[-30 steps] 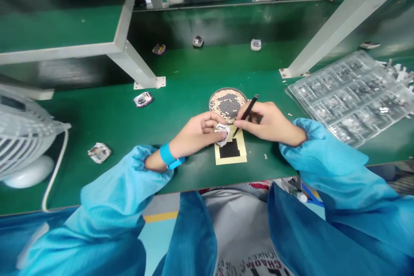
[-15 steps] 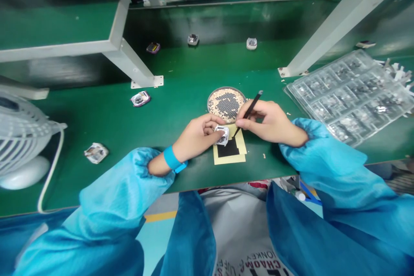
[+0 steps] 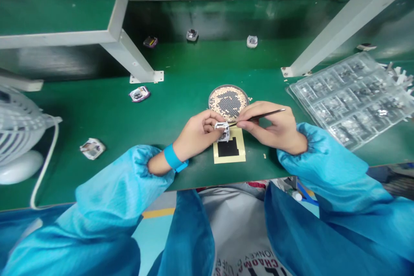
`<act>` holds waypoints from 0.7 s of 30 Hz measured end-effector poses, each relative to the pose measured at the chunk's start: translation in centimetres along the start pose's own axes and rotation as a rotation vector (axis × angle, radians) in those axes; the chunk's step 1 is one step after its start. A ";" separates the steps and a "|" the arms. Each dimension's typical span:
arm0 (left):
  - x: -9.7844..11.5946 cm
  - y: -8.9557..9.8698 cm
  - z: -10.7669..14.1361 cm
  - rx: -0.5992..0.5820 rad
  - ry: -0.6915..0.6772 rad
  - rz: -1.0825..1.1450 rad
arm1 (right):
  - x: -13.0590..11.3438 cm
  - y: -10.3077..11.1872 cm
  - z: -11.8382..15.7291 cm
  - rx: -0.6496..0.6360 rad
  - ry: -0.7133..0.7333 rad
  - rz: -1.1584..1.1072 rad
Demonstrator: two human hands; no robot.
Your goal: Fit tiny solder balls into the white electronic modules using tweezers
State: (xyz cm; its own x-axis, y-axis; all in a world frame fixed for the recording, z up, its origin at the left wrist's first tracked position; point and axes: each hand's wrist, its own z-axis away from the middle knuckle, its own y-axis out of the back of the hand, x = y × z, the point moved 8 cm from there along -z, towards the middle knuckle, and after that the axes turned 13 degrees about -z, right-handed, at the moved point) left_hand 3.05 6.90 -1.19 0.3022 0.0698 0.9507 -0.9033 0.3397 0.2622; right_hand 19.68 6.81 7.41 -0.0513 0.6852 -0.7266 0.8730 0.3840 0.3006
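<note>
Between the thumb and fingers of my left hand (image 3: pixel 199 133) is a small white device housing (image 3: pixel 222 132), its open side with inner parts facing up. My right hand (image 3: pixel 270 126) pinches dark tweezers (image 3: pixel 265 114), held nearly level. Their tip reaches the right side of the housing; whether it grips anything is too small to tell. Under the housing lies a pale yellow sheet (image 3: pixel 242 155) with black pieces (image 3: pixel 228 147) on it. Just beyond my hands is a round grey dish (image 3: pixel 229 101) with many small beige bits around its perforated-looking middle.
Clear compartment trays (image 3: pixel 352 99) with small parts lie at the right. Similar housings stand about the green bench, such as a purple-rimmed one (image 3: pixel 139 94) and a white one (image 3: pixel 92 148). A fan (image 3: pixel 24 133) is at the left. Metal shelf legs (image 3: pixel 137 60) rise behind.
My right hand has tipped the tweezers from steep to nearly level, moving their point from the black sheet up to the housing. My left hand keeps hold of the housing, now tilted slightly differently.
</note>
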 end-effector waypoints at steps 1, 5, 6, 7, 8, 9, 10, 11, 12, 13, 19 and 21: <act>0.0 0.0 0.0 0.004 -0.001 0.001 | -0.1 0.0 0.0 -0.003 0.008 0.001; -0.2 0.0 0.0 0.014 -0.006 -0.001 | -0.4 -0.1 0.0 -0.014 0.038 0.007; -0.2 0.0 0.0 0.013 -0.012 0.000 | -0.4 -0.1 0.0 -0.015 0.039 0.011; -0.2 -0.1 0.0 0.012 -0.018 0.001 | -0.4 -0.2 0.0 -0.017 0.039 0.014; -0.2 -0.1 0.0 0.011 -0.023 0.002 | -0.3 -0.2 0.0 -0.018 0.038 0.015; -0.2 -0.2 0.0 0.011 -0.026 0.003 | -0.3 -0.3 0.0 -0.022 0.035 0.016; -0.2 -0.2 0.0 0.011 -0.028 0.003 | -0.2 -0.3 0.0 -0.027 0.029 0.017; -0.2 -0.2 0.1 0.012 -0.028 0.005 | -0.2 -0.4 0.1 -0.032 0.022 0.019; -0.2 -0.1 0.1 0.014 -0.026 0.006 | -0.1 -0.4 0.1 -0.033 0.017 0.021; -0.2 -0.1 0.1 0.013 -0.025 0.007 | -0.2 -0.4 0.0 -0.029 0.015 0.025; 0.4 -0.2 0.3 -0.011 -0.031 -0.016 | -0.5 0.3 -0.1 0.074 0.017 -0.021; 0.6 -0.2 0.3 -0.011 -0.039 -0.012 | -0.4 0.0 -0.1 0.064 0.009 -0.046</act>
State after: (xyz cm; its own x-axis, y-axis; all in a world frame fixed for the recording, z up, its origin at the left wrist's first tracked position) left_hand 3.33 6.54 -0.64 0.3002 0.0292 0.9534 -0.8963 0.3507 0.2715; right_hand 19.68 6.64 7.80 -0.0961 0.6733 -0.7331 0.8989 0.3750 0.2265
